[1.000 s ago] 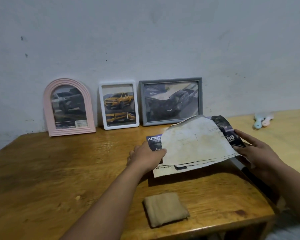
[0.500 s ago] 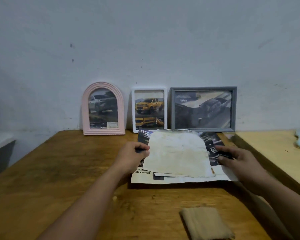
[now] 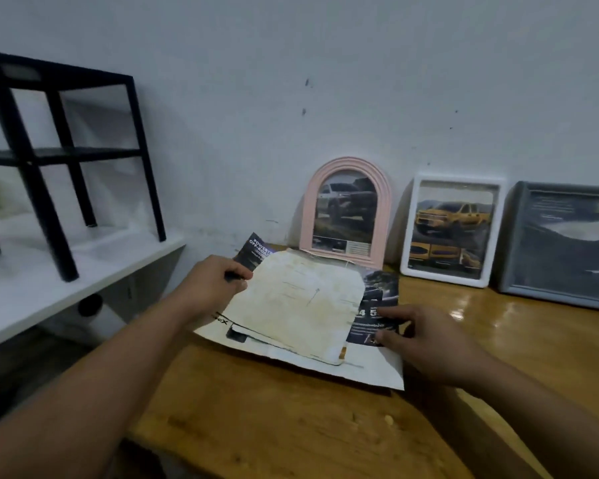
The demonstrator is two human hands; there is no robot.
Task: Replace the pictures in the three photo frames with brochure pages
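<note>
Three frames (image 3: 346, 210) against the wall hold truck pages. Before them, the left hand (image 3: 210, 288) pinches the papers (image 3: 291, 312); the right hand (image 3: 426, 340) rests spread on them.

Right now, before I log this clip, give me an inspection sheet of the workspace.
Surface: wooden table, glossy near the frames.
Job's things: pink arched frame, white frame and grey frame lean on the wall, each showing a vehicle page; stack of brochure pages lies in front, a stained cream sheet on top.
Clutter: nothing seen.
Hands: left hand grips the stack's left edge; right hand rests straight fingers on its right side.
Cables: nothing seen.
Surroundings: pale wall; black rack on a white shelf to the left.
</note>
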